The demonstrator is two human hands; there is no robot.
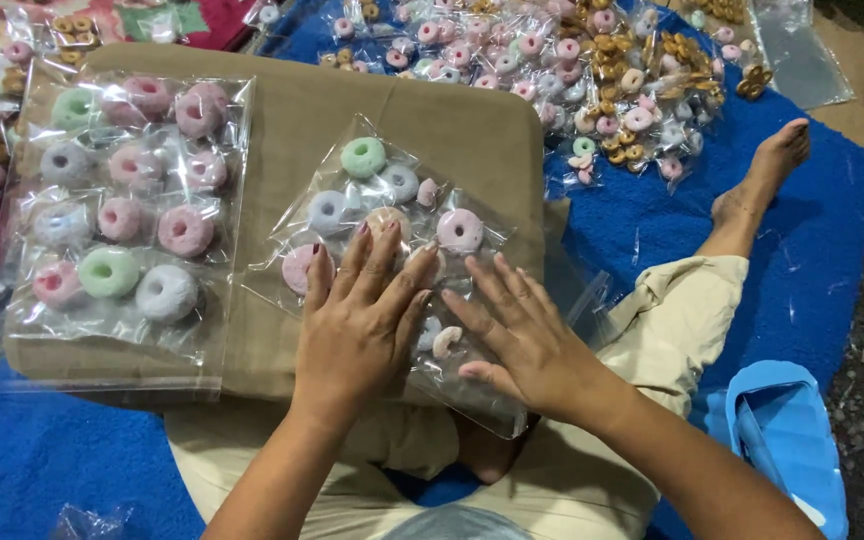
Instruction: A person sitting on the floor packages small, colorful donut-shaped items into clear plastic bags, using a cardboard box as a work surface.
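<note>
Clear ring-filled bags [392, 230] on tan cushion [282, 110]

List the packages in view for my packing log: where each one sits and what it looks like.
Clear bag: middle of the tan board, under the left hand and right hand; pink, green and white rings inside.
Filled clear bags: left on the board, a flat stack; same colours.
Pile of small bags: top, on the blue cloth; pink, white and brown rings.
Empty clear bag: top right, flat.
</note>
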